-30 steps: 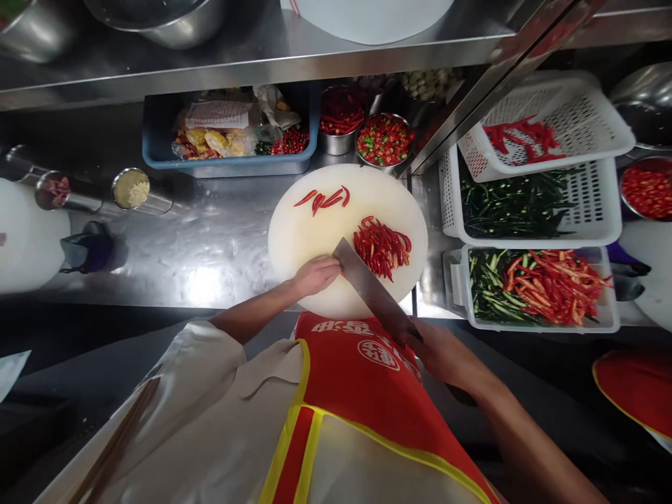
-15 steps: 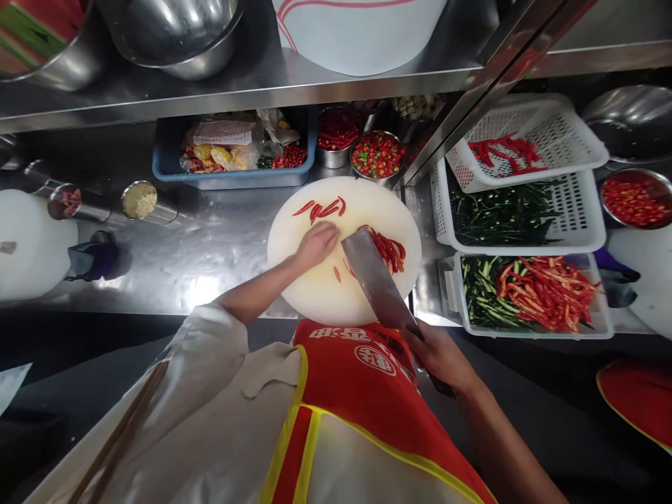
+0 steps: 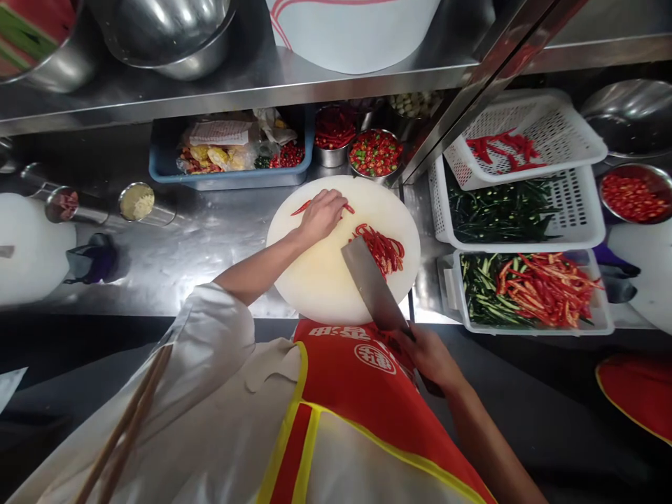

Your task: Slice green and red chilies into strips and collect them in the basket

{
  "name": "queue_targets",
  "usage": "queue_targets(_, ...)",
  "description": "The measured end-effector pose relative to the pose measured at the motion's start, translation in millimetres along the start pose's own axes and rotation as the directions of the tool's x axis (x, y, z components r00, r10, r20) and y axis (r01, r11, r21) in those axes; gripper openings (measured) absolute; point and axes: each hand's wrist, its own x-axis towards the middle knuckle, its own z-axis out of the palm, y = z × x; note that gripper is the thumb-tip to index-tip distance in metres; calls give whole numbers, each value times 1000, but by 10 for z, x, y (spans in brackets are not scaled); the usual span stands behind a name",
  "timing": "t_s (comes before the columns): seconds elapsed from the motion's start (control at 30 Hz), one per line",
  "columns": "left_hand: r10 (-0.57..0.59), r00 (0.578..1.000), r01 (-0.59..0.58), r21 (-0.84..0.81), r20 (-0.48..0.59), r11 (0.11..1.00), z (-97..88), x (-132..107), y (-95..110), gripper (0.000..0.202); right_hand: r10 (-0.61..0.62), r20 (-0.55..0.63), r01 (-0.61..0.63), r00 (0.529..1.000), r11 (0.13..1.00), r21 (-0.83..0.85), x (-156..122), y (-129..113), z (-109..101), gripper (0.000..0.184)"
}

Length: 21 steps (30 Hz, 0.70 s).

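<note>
A round white cutting board (image 3: 315,280) lies on the steel counter. My left hand (image 3: 321,213) reaches to its far edge and lies over the whole red chilies (image 3: 303,207), fingers curled on them. My right hand (image 3: 428,357) grips the handle of a cleaver (image 3: 370,283), whose blade rests flat on the board beside a pile of sliced red chili (image 3: 383,248).
Right of the board stand white baskets with red chilies (image 3: 501,147), green chilies (image 3: 498,210) and a clear tub of mixed strips (image 3: 530,290). Behind are a blue tray (image 3: 231,150), steel bowls of chopped chili (image 3: 374,152), small tins (image 3: 136,201). A steel shelf (image 3: 252,77) overhangs.
My left hand has moved from the board's near side up to the whole chilies at the far edge. The cleaver has pushed the cut chili into a tighter pile on the right.
</note>
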Motion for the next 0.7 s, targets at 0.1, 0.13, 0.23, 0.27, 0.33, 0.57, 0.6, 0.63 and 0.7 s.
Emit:
queue_targets(0.1, 41, 996, -38, -28, 81, 999, 2, -567, 200, 26, 32, -36, -30, 999, 998, 53, 53, 28, 31, 41)
queue_targets(0.13, 75, 987, -69, -46, 140, 997, 33, -748, 271, 28, 32, -43, -30, 999, 998, 51, 67, 14, 35, 41)
queue_targets(0.23, 78, 970, -57, -94, 229, 994, 152, -1137, 467, 30, -3, -39, 4, 999, 1000, 9, 81, -75, 25, 39)
queue_targets(0.27, 63, 972, -39, -111, 226, 993, 185, -1202, 515, 30, -15, -28, 15, 1000, 1000, -12, 76, -111, 17, 39)
queue_targets(0.33, 60, 978, -28, -156, 200, 987, 230, -1253, 569, 27, -30, 2, 31, 1000, 998, -53, 55, -176, -1, 37)
queue_targets(0.57, 104, 983, -63, -250, 154, 966, 298, -1210, 508, 24, -59, 88, 72, 994, 986, -153, -79, -316, -126, 34)
queue_targets(0.6, 106, 982, -65, -253, 155, 965, 305, -1211, 502, 25, -58, 102, 73, 993, 984, -160, -106, -334, -166, 34)
queue_targets(0.63, 109, 982, -67, -255, 155, 965, 310, -1214, 499, 25, -58, 116, 77, 992, 983, -168, -132, -352, -207, 33)
queue_targets(0.7, 113, 982, -70, -258, 153, 963, 315, -1217, 499, 25, -47, 142, 73, 989, 979, -190, -168, -389, -275, 31)
